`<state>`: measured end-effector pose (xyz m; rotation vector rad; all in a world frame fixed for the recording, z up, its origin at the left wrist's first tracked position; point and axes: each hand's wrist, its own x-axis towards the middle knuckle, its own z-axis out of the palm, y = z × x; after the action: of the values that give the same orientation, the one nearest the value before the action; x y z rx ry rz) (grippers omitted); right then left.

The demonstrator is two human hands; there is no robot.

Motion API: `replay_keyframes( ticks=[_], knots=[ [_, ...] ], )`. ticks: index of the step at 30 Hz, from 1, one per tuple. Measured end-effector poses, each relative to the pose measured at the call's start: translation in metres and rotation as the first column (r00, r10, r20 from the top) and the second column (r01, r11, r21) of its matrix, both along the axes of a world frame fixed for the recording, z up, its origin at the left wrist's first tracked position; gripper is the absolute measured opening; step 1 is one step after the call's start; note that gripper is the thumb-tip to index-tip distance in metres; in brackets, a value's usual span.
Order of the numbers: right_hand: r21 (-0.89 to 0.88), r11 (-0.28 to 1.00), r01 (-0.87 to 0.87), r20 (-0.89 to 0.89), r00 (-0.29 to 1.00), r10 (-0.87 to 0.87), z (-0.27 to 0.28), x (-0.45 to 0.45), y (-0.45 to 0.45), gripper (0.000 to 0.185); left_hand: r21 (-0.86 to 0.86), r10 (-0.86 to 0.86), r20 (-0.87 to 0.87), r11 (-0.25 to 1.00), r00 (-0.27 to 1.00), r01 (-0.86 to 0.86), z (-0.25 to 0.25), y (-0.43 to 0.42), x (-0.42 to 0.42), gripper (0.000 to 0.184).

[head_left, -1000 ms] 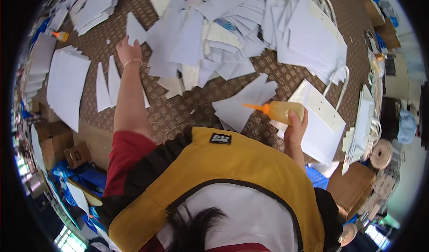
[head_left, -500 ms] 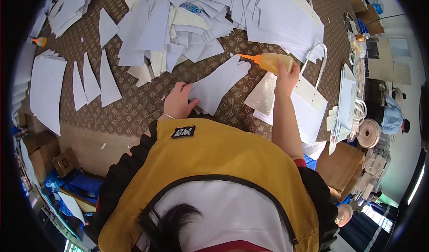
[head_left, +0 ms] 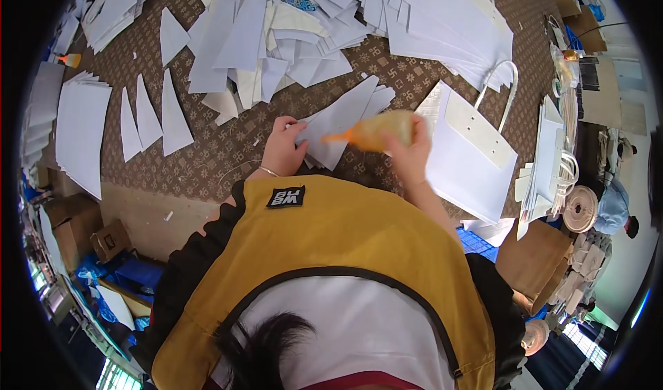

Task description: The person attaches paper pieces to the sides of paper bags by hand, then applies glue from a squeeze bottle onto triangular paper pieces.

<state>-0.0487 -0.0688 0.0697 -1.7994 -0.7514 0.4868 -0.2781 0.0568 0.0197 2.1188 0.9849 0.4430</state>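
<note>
My right hand is closed around a squeeze glue bottle with yellowish contents and an orange nozzle. The bottle is blurred and tipped sideways, its nozzle pointing left over white paper pieces. These narrow, shaped pieces lie fanned and overlapping on the patterned table. At their left end rests my left hand, thumb and fingers apart, fingertips touching the paper edge. Whether the nozzle touches the paper I cannot tell. Just right of the bottle lies a white paper bag with a cord handle.
A heap of white cut paper covers the far side. Several curved pieces lie at left, beside a paper stack. Another orange-tipped bottle is at far left. Upright bags stand at right; a person is beyond.
My right hand has brought the glue bottle left and nearer to me, from the papers' far tip to over their middle. My left hand stays at the paper edge. The whole view has shifted slightly.
</note>
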Motion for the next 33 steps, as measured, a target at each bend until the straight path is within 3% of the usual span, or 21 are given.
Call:
replay_keyframes(
  ticks=[3, 4, 7, 9, 10, 13, 15, 17, 21, 26, 29, 33],
  knots=[
    [0.058, 0.973, 0.222, -0.053, 0.974, -0.219, -0.002, 0.042, 0.014, 0.049, -0.015, 0.001, 0.010, 1.000, 1.000, -0.001, 0.001, 0.003, -0.002, 0.035],
    [0.059, 0.973, 0.223, -0.055, 0.974, -0.220, -0.003, 0.041, 0.013, 0.049, -0.043, 0.001, -0.001, 0.999, 1.000, -0.001, 0.002, 0.004, -0.002, 0.034],
    [0.069, 0.986, 0.154, -0.054, 0.987, -0.150, -0.006, 0.040, 0.012, 0.049, -0.098, 0.002, -0.014, 0.995, 1.000, -0.004, 0.002, 0.008, 0.001, 0.033],
    [0.023, 0.999, -0.040, -0.041, 0.998, 0.041, 0.001, 0.001, 0.004, 0.049, -0.133, 0.014, -0.011, 0.991, 1.000, -0.016, 0.002, 0.010, 0.000, 0.032],
    [0.019, 0.999, -0.040, -0.041, 0.998, 0.041, 0.001, -0.006, 0.004, 0.049, -0.152, 0.020, -0.010, 0.988, 1.000, -0.021, 0.001, 0.010, 0.001, 0.032],
    [0.015, 0.985, -0.170, 0.124, 0.978, 0.167, 0.000, -0.019, 0.001, 0.045, -0.162, 0.025, -0.005, 0.986, 1.000, -0.025, 0.002, 0.010, 0.003, 0.031],
    [-0.009, 0.999, -0.053, 0.060, 0.997, 0.054, -0.003, 0.013, 0.004, 0.046, -0.160, 0.029, -0.007, 0.987, 1.000, -0.030, 0.003, 0.010, 0.001, 0.031],
    [0.123, 0.982, 0.140, -0.028, 0.990, -0.138, -0.009, 0.048, 0.012, 0.045, -0.181, 0.030, -0.003, 0.983, 1.000, -0.030, 0.004, 0.011, 0.001, 0.031],
    [0.093, 0.957, 0.274, 0.095, 0.955, -0.282, -0.005, 0.074, 0.022, 0.043, -0.188, 0.022, 0.009, 0.982, 1.000, -0.020, 0.003, 0.012, 0.004, 0.030],
    [0.088, 0.990, 0.107, 0.121, 0.986, -0.117, -0.012, 0.055, 0.013, 0.042, -0.187, 0.024, -0.008, 0.982, 1.000, -0.025, 0.002, 0.012, 0.003, 0.031],
    [0.082, 0.956, 0.283, 0.099, 0.952, -0.290, -0.010, 0.070, 0.017, 0.042, -0.180, 0.026, -0.011, 0.983, 1.000, -0.027, 0.003, 0.011, 0.003, 0.031],
    [0.096, 0.948, 0.302, 0.079, 0.947, -0.310, -0.004, 0.070, 0.017, 0.041, -0.191, 0.039, 0.005, 0.981, 0.999, -0.037, 0.001, 0.013, 0.005, 0.031]
  ],
)
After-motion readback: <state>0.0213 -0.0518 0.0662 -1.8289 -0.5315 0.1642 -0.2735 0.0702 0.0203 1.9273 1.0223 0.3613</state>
